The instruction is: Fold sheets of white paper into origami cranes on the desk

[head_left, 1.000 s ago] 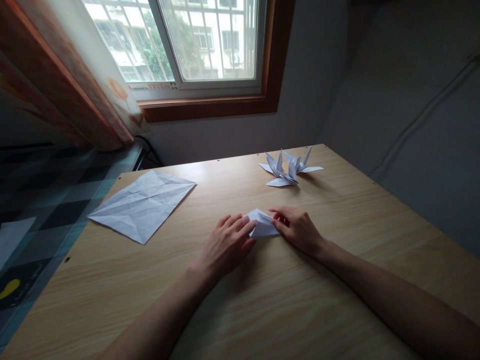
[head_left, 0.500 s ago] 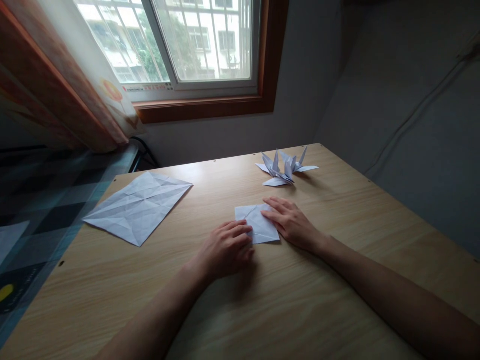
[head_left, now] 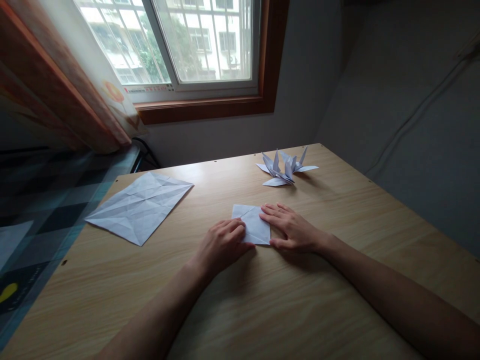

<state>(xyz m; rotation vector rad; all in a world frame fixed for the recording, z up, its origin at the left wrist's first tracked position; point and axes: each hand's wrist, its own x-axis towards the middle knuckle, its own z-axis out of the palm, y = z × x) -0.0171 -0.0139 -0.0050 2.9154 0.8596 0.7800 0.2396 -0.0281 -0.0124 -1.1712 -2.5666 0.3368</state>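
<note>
A small white sheet of paper [head_left: 257, 225], folded into a square with a diagonal crease showing, lies flat on the wooden table. At its left edge my left hand [head_left: 224, 243] has its fingers bent over the paper and its thumb along the lower edge, holding it down. From the other side my right hand [head_left: 290, 227] rests with fingers stretched out, the tips on the paper's right edge and the thumb by the lower right corner. What lies under the fingertips is hidden.
White paper cranes [head_left: 279, 170] stand close together at the far side of the table [head_left: 337, 290]. A creased, unfolded paper sheet [head_left: 140, 207] lies to the left. Beyond the table's left edge is a checked cloth [head_left: 63, 215]; a window [head_left: 210, 45] is behind.
The folded paper has shifted slightly left and turned a little. My left hand's fingers have drawn back slightly left, and my right thumb now shows at the lower right corner.
</note>
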